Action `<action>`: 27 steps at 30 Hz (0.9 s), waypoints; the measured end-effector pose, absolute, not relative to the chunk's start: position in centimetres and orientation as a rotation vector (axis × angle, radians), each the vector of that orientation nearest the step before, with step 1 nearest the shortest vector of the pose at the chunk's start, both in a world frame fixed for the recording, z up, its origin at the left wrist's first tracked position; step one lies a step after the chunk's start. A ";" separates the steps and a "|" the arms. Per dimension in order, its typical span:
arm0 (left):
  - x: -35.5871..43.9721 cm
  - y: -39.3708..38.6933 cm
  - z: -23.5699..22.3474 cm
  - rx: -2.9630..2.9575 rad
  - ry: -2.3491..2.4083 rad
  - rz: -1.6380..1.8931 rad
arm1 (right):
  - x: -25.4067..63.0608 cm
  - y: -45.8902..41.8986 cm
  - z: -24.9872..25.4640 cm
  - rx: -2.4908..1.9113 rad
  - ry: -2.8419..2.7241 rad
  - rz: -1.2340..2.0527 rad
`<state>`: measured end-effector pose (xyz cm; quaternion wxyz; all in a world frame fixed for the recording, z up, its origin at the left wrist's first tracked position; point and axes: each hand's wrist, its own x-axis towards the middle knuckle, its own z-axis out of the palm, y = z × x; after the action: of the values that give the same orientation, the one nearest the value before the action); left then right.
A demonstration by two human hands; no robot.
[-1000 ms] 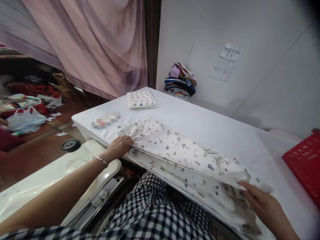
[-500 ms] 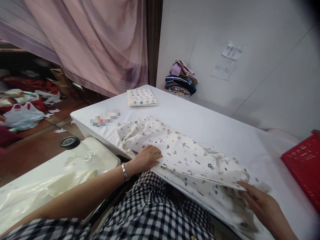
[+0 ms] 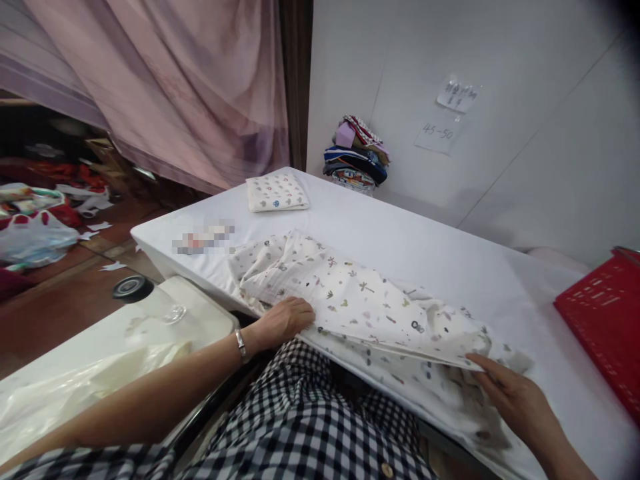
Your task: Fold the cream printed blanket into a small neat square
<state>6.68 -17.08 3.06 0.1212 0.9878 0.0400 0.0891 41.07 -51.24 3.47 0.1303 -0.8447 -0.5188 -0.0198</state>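
A white printed cloth (image 3: 350,297) with small palm trees and other motifs lies loosely folded and wrinkled along the near side of the table. My left hand (image 3: 287,317), with a bracelet at the wrist, is closed at the cloth's near edge; its fingertips are partly hidden. Farther right, my right hand (image 3: 510,390) pinches the front edge between thumb and fingers and holds it slightly raised. Below that edge, another layer of the cloth hangs over the table's front. A second printed cloth (image 3: 277,192), neatly folded, rests at the far left corner.
The table (image 3: 430,247) has a white cover. At right stands a red plastic basket (image 3: 605,327). A stack of folded fabrics (image 3: 356,157) is by the wall. On the left, a white side table (image 3: 200,313) bears a clear bottle with a black lid (image 3: 133,288) and plastic wrapping (image 3: 95,387).
The whole scene has shifted slightly left in the picture as my head turned. Both hands keep their places on the cloth, which looks nearly the same.
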 end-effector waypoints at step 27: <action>6.9 -14.9 3.4 3.034 0.545 0.410 | 41.7 -51.9 6.0 -2.377 -1.407 -0.077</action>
<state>6.94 -14.95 3.40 0.0158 0.9755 0.1752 0.1318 41.66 -51.86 6.01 0.1882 -0.8449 -0.5000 -0.0275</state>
